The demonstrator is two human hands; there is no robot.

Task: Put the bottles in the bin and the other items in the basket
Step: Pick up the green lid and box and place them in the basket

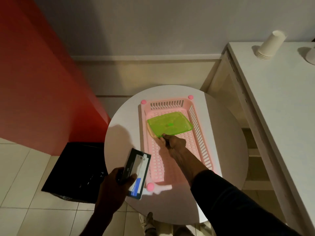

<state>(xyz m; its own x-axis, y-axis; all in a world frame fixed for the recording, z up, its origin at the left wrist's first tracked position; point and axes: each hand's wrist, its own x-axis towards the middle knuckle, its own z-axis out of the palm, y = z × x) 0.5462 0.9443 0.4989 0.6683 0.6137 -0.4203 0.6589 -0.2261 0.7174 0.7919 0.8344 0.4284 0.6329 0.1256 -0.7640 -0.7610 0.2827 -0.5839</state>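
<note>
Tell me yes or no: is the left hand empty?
No. The left hand holds a dark flat package beside the pink basket.

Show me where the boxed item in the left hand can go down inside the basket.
Bare basket floor lies near you, between the right hand and the basket's near end. The far half is crowded by the green lid. The left hand holds the box by the near-left corner.
</note>
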